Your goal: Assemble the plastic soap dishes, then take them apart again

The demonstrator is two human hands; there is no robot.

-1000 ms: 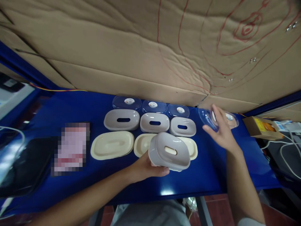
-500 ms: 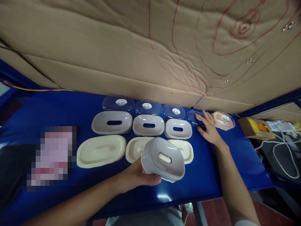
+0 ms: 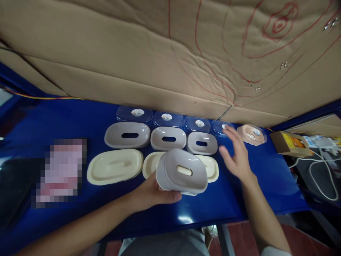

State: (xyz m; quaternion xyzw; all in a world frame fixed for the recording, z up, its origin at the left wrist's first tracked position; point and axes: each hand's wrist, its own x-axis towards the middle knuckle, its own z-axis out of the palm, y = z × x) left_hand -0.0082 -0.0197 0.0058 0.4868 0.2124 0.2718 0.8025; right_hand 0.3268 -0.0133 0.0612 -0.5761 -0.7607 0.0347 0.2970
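My left hand (image 3: pixel 153 193) grips a grey oval soap dish (image 3: pixel 195 165) by its left side, thumb along the front. Through the slot in its floor a cream part shows. My right hand (image 3: pixel 238 160) hovers open, fingers spread, nearest to a clear lid (image 3: pixel 218 128) with a round label. Three more clear lids line the back, one of them this large lid (image 3: pixel 128 114). Before them lie three grey slotted trays, including this one (image 3: pixel 112 135). In front are cream bases, such as this one (image 3: pixel 106 167); the held dish partly hides two of them.
Past my right hand sits a peach soap dish (image 3: pixel 246 131) under a clear lid. A cardboard box (image 3: pixel 289 144) and white cables (image 3: pixel 315 161) are at the right. A blurred-out pink item (image 3: pixel 62 170) lies at the left. Brown board (image 3: pixel 133 53) walls the back.
My right hand has lifted off the fourth clear lid and drawn back towards me, fingers apart. My left hand still grips the soap dish, now slightly further left and higher in view.
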